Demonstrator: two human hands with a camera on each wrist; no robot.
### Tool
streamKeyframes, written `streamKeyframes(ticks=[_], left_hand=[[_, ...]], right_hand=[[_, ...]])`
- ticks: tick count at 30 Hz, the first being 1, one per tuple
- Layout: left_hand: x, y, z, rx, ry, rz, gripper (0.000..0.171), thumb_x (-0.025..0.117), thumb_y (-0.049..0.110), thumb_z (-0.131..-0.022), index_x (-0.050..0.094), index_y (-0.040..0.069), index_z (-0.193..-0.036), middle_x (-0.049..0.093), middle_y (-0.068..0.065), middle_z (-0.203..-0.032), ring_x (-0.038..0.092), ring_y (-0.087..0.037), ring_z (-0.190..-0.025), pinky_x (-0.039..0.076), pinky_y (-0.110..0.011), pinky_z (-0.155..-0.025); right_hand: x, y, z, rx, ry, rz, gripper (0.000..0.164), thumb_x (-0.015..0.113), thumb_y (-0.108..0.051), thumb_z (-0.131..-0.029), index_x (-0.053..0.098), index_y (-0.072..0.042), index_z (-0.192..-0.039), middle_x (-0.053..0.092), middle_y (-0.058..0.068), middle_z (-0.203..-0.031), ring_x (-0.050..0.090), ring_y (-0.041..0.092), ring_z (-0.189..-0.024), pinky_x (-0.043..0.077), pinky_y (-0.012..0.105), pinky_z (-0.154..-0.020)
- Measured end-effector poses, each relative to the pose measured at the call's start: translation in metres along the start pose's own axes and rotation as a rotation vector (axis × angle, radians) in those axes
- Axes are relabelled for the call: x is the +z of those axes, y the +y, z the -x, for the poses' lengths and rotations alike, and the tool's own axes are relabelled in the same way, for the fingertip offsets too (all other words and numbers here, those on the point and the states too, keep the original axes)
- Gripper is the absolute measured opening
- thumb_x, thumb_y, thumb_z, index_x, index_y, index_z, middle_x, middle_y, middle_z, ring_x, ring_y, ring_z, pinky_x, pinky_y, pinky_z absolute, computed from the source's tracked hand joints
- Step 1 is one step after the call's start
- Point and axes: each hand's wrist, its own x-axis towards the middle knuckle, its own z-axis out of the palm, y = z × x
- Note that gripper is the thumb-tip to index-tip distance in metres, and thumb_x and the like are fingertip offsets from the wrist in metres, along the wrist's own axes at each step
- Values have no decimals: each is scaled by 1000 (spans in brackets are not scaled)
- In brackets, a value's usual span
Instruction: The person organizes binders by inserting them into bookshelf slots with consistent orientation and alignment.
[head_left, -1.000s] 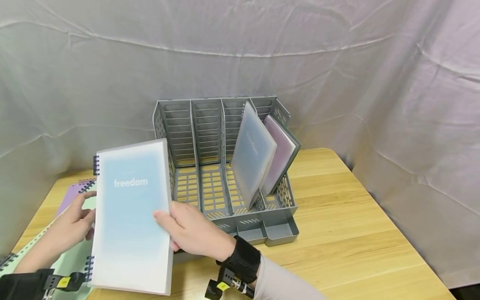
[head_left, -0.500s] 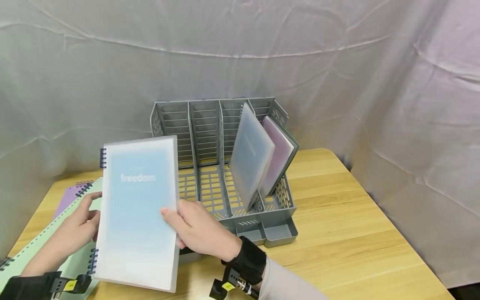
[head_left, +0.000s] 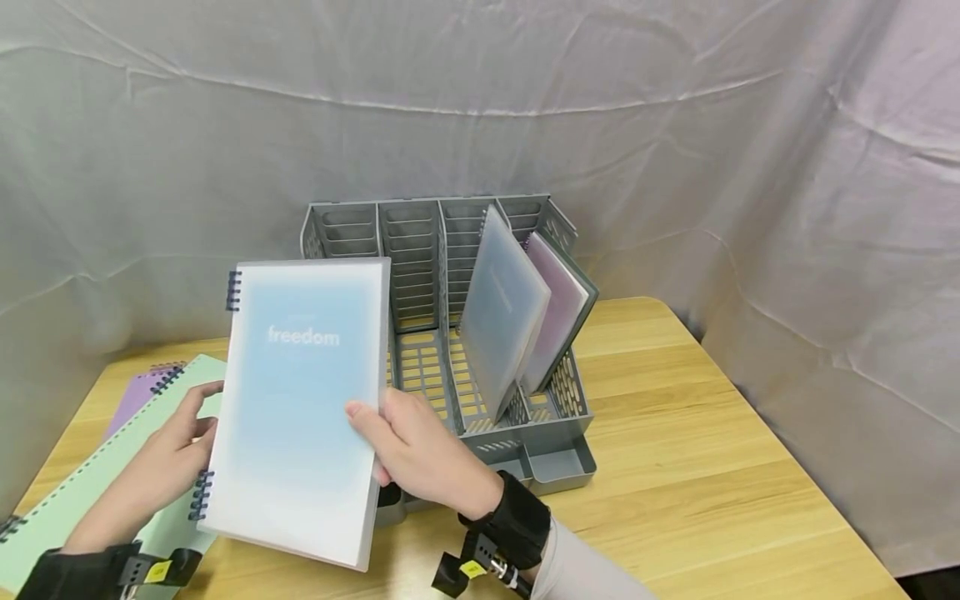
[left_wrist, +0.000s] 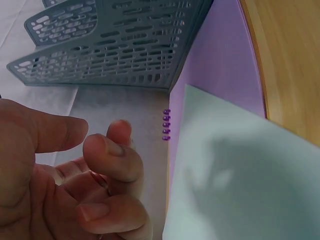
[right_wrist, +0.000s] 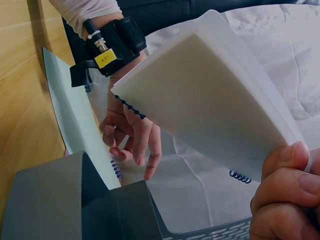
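Observation:
My right hand grips the right edge of a spiral notebook, thumb on the front cover. That notebook has a frosted cover, a blue panel reading "freedom" and dark coils on its left side, and it is raised over the table, tilted. In the right wrist view the back of the notebook shows, with my fingers at its corner. My left hand is beside the coil side, its fingers loosely bent. The left wrist view shows this hand with nothing between thumb and fingers, above a pale green notebook.
A grey slotted file rack stands at the back. A blue notebook and a purple one lean in its right compartments. The green notebook overlaps a purple notebook on the wooden table. Grey cloth hangs behind.
My right hand has moved the held notebook right and slightly up, so it covers more of the rack's left side. My left hand has shifted right alongside it.

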Motion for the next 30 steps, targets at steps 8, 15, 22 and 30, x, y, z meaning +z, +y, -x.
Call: streamKeyframes(ticks=[8,15,22,30], left_hand=[[5,7,1,17,-13,64,66,38,30,-118,10,-2,-167,41,-47,-154,55,-66,-131,61,-67,-87],[8,13,-1,0,-24,109,64,38,30,-118,11,1,-168,47,-46,-151,72,-48,-112,64,-50,-77],[10,15,-2,-11,-34,131,68,41,35,-117,11,1,-168,49,-45,-149,75,-41,-109,63,-49,-78],[14,19,-5,-10,-33,124,68,44,30,-115,12,0,-167,61,-39,-140,75,-31,-101,60,-44,-78]], right_hand=[[-7,-2,5,6,34,27,52,40,-37,-118,44,-11,-74,55,-7,-53,51,12,-45,32,21,-53],[-13,-4,8,-53,66,33,51,41,-31,-118,42,-13,-70,54,-6,-52,51,7,-44,31,20,-52],[-19,-4,11,-77,84,33,56,41,-31,-118,37,-15,-65,54,-2,-51,49,9,-43,31,21,-52],[-26,-5,15,-96,100,17,53,39,-30,-119,40,-14,-69,52,2,-53,49,17,-45,31,21,-54]])
